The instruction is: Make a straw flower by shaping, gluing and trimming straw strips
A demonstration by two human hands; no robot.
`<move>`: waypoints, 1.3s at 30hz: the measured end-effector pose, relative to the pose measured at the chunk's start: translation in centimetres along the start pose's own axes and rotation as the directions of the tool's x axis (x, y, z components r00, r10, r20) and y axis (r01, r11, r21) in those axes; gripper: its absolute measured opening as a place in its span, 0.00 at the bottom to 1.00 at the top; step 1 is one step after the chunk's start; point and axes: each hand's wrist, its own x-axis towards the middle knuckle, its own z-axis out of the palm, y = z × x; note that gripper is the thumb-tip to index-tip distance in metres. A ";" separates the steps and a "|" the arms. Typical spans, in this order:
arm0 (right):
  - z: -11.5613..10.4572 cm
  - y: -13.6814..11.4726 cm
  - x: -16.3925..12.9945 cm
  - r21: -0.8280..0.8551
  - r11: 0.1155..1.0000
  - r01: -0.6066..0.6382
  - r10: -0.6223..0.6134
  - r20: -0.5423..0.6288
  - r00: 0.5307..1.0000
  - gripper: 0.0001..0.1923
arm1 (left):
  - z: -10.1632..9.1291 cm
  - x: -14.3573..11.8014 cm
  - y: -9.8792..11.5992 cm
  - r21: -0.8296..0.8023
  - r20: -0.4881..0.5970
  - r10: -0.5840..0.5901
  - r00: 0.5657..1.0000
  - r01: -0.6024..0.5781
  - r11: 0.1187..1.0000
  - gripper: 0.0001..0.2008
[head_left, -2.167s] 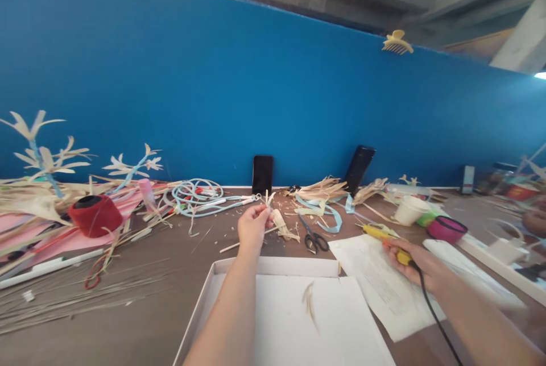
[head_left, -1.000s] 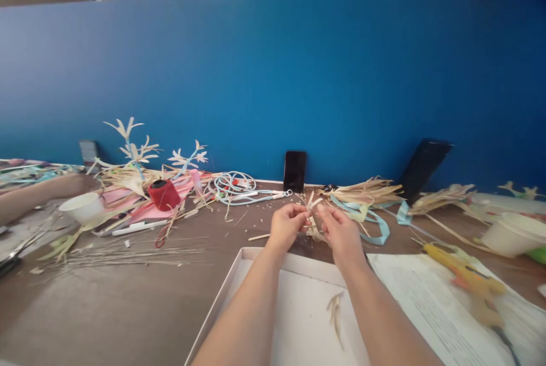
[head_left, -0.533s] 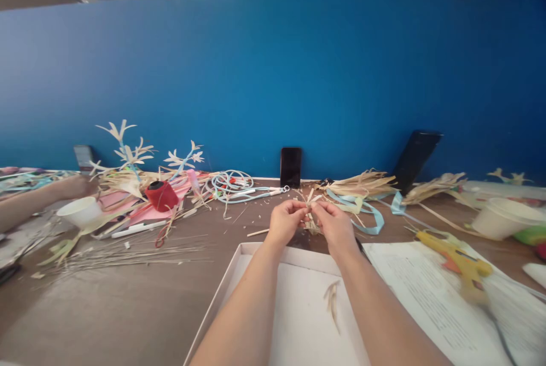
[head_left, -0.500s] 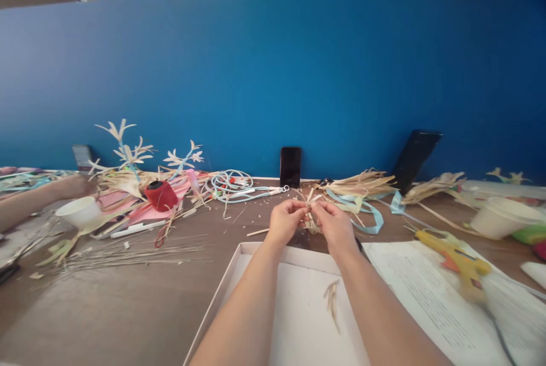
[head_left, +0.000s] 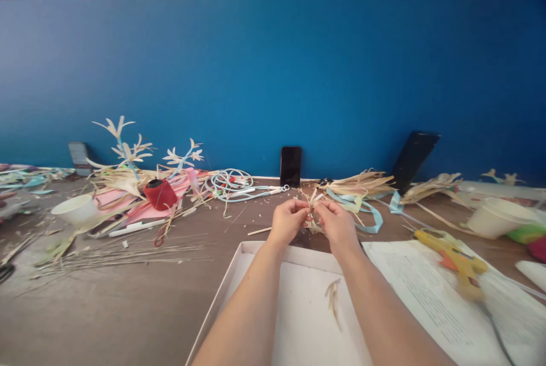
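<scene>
Both hands meet over the far edge of a shallow white cardboard box. Thumb and fingers of my left hand pinch a small bunch of pale dried husk strips, whose tips fan out above the fingertips. From the other side my right hand is closed on the same bunch, its fingertips nearly touching the left ones. More strips hang below the fingers, partly hidden. Inside the box lies a loose dried husk scrap. A thin wooden stick rests on the table left of my hand.
Right: yellow glue gun on printed sheets, white bowl, blue ribbon, husk bundle. Behind: upright phone, blue partition. Left: red thread spool, husk flowers, thin wires, white cup.
At the far left, another person's forearm has drawn back out of the middle of that area. My hands stay together at nearly the same spot, with slight finger shifts.
</scene>
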 end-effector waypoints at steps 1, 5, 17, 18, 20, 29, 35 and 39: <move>0.0 0.0 0.0 -0.002 1.000 -0.002 0.002 0.001 1.000 0.19 | 0.0 0.0 0.0 0.004 0.002 0.002 1.000 -0.002 1.000 0.09; 0.0 -0.2 -0.1 0.003 1.000 -0.008 0.008 0.011 1.000 0.18 | 0.0 -0.1 -0.1 0.013 0.009 0.002 1.000 -0.002 1.000 0.08; 0.1 -0.1 -0.1 -0.001 1.000 -0.006 0.006 0.004 1.000 0.18 | 0.0 0.1 -0.3 0.001 -0.002 0.001 1.000 -0.001 1.000 0.07; 0.1 -0.1 -0.1 0.005 1.000 -0.008 0.008 0.007 1.000 0.18 | 0.0 0.1 -0.3 -0.001 -0.003 0.001 1.000 -0.001 1.000 0.06; 0.2 -0.1 -0.2 0.015 1.000 -0.010 0.010 0.012 1.000 0.17 | 0.0 0.1 -0.4 -0.002 -0.001 0.004 1.000 -0.004 1.000 0.06; 0.2 0.0 -0.2 0.006 1.000 -0.015 0.015 0.016 1.000 0.18 | 0.0 0.1 -0.4 -0.014 0.000 0.004 1.000 -0.004 1.000 0.07; 0.1 0.1 -0.1 0.007 1.000 -0.031 0.030 0.018 0.999 0.18 | 0.0 0.0 -0.5 0.002 0.001 0.018 1.000 -0.018 1.000 0.07; 0.1 0.0 -0.2 0.006 0.999 -0.044 0.044 0.024 0.999 0.16 | 0.0 0.1 -0.6 0.016 -0.006 0.021 1.000 -0.021 1.000 0.06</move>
